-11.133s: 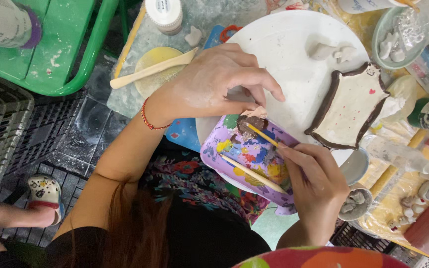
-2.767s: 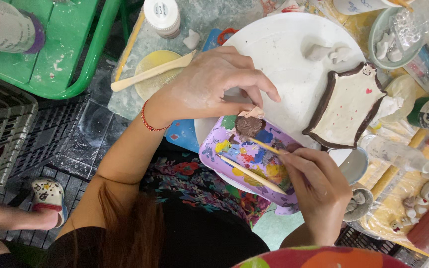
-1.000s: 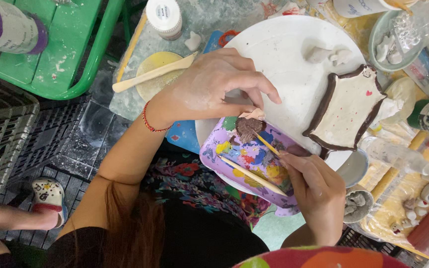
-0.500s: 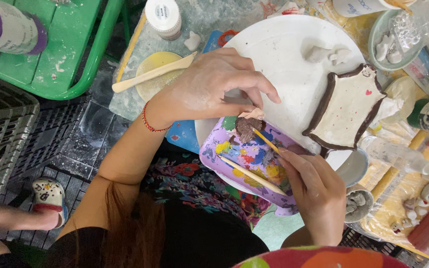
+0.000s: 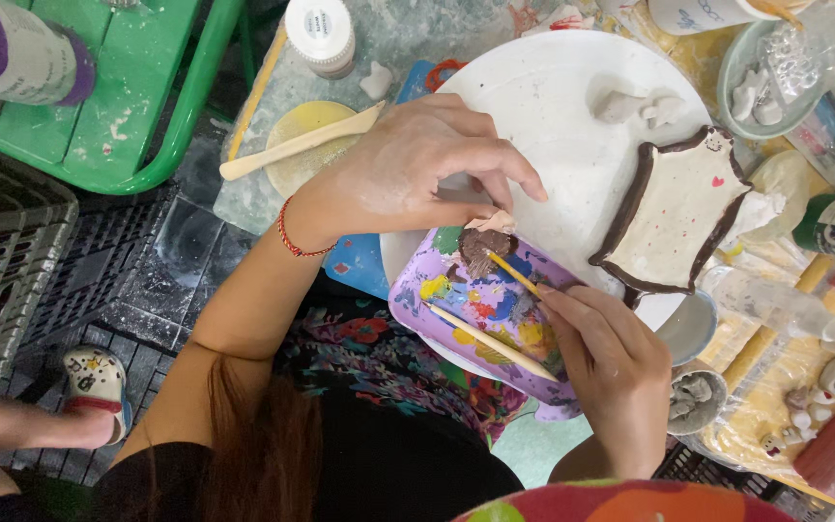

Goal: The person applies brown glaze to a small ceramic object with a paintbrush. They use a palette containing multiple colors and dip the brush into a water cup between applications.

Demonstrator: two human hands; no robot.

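Here, the left hand point(image 5: 417, 174) pinches a small brown clay piece point(image 5: 480, 246) over a paint palette point(image 5: 495, 319); the right hand point(image 5: 611, 358) pinches a thin paintbrush point(image 5: 514, 274). The piece looks light and fragile, best held by its edges.

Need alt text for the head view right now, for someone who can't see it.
The right hand holds a thin brush to a small brown clay piece pinched by the left hand over a paint-smeared purple palette. A white round board with a brown-rimmed clay dish lies beyond.

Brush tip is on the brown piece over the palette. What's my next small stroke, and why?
Probably draw the brush across the small clay piece: the left hand pinches it above the purple palette, and its top edge looks unpainted, while the right hand grips the brush.
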